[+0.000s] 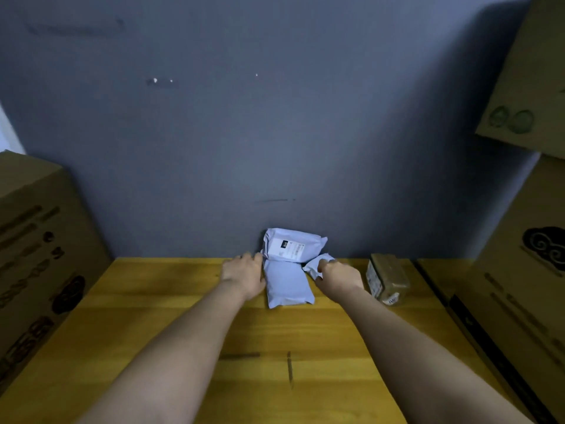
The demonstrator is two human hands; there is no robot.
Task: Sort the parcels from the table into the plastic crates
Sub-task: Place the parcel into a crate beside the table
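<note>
**Both hands at the parcels by the wall**

Wooden table (183,316), both forearms reaching across it. Flat grey mailer (289,284) lies between the hands. Left hand (244,275) rests against its left edge, fingers fairly straight, reaching the labelled mailer (293,247) behind it. Right hand (337,276) has its fingers curled onto a small grey packet (315,264); grip not fully visible. Taped brown parcel (386,278) just right of that hand. Labelled mailer leans on the grey wall (275,117). Cardboard boxes: left (39,255), right (526,270).
</note>
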